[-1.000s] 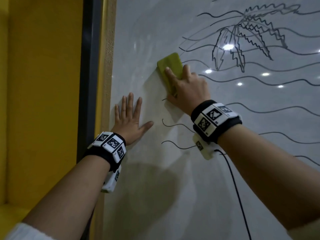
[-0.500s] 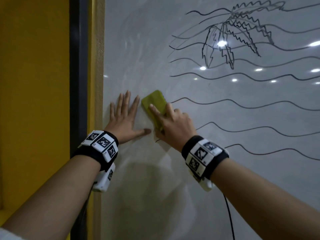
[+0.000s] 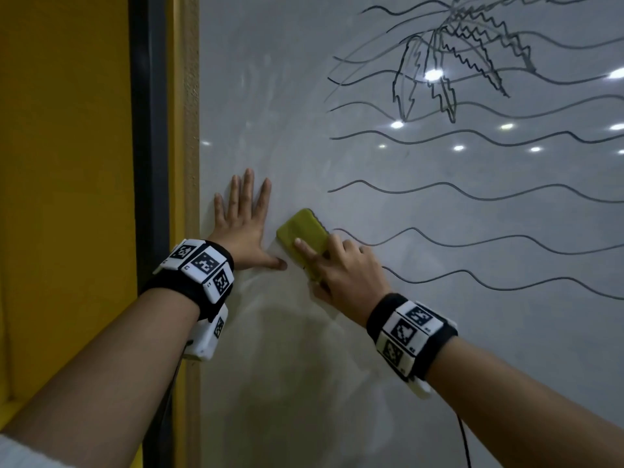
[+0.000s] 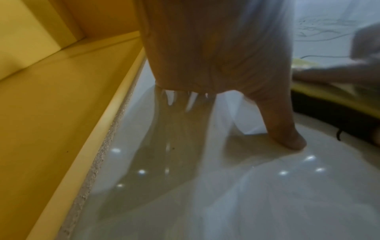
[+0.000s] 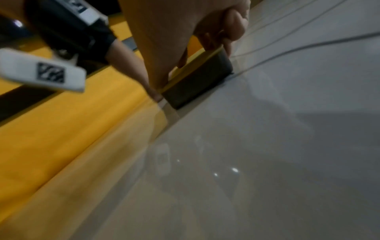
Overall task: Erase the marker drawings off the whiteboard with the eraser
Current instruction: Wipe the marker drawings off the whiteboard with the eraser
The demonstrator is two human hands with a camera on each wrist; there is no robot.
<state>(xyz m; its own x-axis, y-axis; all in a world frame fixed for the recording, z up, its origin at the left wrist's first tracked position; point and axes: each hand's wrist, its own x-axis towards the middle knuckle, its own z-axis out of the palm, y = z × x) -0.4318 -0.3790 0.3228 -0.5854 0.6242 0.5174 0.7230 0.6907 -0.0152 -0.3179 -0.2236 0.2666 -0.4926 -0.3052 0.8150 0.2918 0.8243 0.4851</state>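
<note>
A yellow-green eraser (image 3: pixel 302 231) with a dark felt underside (image 5: pixel 197 81) lies flat against the whiteboard (image 3: pixel 439 332). My right hand (image 3: pixel 341 268) grips it, index finger stretched along its back, thumb and other fingers curled round its edges. My left hand (image 3: pixel 243 224) presses flat on the board just left of the eraser, fingers spread, thumb (image 4: pixel 287 136) pointing toward the eraser. Black marker drawings remain on the right: wavy lines (image 3: pixel 489 194) and a jagged leaf-like figure (image 3: pixel 449 62). The board's left strip shows only faint smears.
The board's pale frame edge (image 3: pixel 190 130) runs down the left, with a black strip (image 3: pixel 148 130) and a yellow wall (image 3: pixel 64 163) beyond it. A thin black cable (image 3: pixel 464 444) hangs below my right wrist. Ceiling lights reflect off the board.
My right hand has slid the eraser down the board's left part, from beside the leaf figure to beside my left thumb. Line ends there are gone. The left hand stayed put.
</note>
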